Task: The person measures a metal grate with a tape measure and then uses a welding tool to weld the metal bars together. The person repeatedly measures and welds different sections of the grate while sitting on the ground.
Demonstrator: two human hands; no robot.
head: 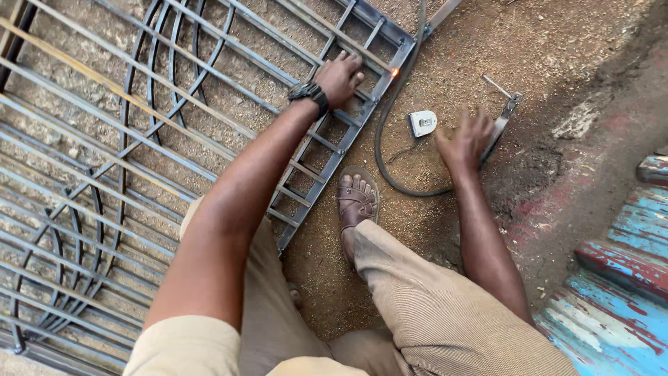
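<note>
Your tan trousers (431, 313) fill the bottom of the view, knees bent, and your sandalled foot (356, 203) is planted on the sandy ground (550, 49) just beside the lower edge of the metal gate (104, 174). That gate, a flat grille of grey steel bars with curved scrollwork, lies on the ground and takes up the whole left side.

Your left hand (339, 76), with a dark wristwatch (309, 92) on the wrist, rests palm down on the gate's ladder-like border rail near its upper corner. Its grip is loose: the fingers are spread and laid over the bars rather than closed round them. Just beside that hand, on the gate's outer edge, a small orange glow (395, 72) shows on the steel.

Your right hand (465, 136) is off the gate, well out to the side of that corner, pressed down on a flat metal tool (502, 120) with a thin rod sticking from its far end. The fingers are splayed, and you cannot tell from here whether they actually clasp the tool or only lie on it.

Between the gate's edge and your right hand sits a small white clamp-like piece (422, 123). A dark cable (384, 139) curves down along the gate's edge and bends round toward your right wrist. Farthest from the gate, a blue and red painted sheet (619, 278) lies at the frame's edge.
</note>
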